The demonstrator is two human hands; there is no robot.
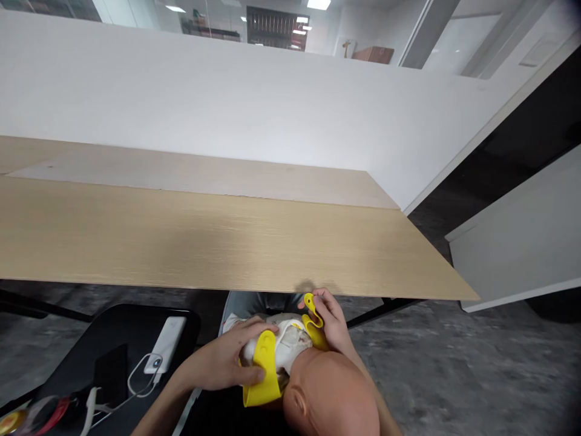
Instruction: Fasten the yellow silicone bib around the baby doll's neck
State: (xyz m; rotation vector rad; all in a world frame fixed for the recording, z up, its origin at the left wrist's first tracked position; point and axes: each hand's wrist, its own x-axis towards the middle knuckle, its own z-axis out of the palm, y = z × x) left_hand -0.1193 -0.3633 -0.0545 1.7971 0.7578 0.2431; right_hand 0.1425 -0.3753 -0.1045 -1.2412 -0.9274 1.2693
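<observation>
A bald doll (pixel 338 393) in white clothing lies on the person's lap, its head toward the bottom of the view. A yellow strap-like piece with rounded, holed ends (pixel 267 372) passes by the doll's neck, one end on each side. My left hand (pixel 231 357) rests on the doll's body, its thumb against the left part of the yellow piece and its fingers spread over the white clothing. Between the thumb and fingers of my right hand (pixel 329 312) is the curled right end of the yellow piece. Part of the yellow piece is hidden beneath the doll's head.
A wooden table (pixel 204 236) spans the view in front of the lap. On a black chair (pixel 131 321) at the lower left lie a white power bank (pixel 167 342), cables and a dark flat object. A white wall (pixel 204 97) stands behind the table.
</observation>
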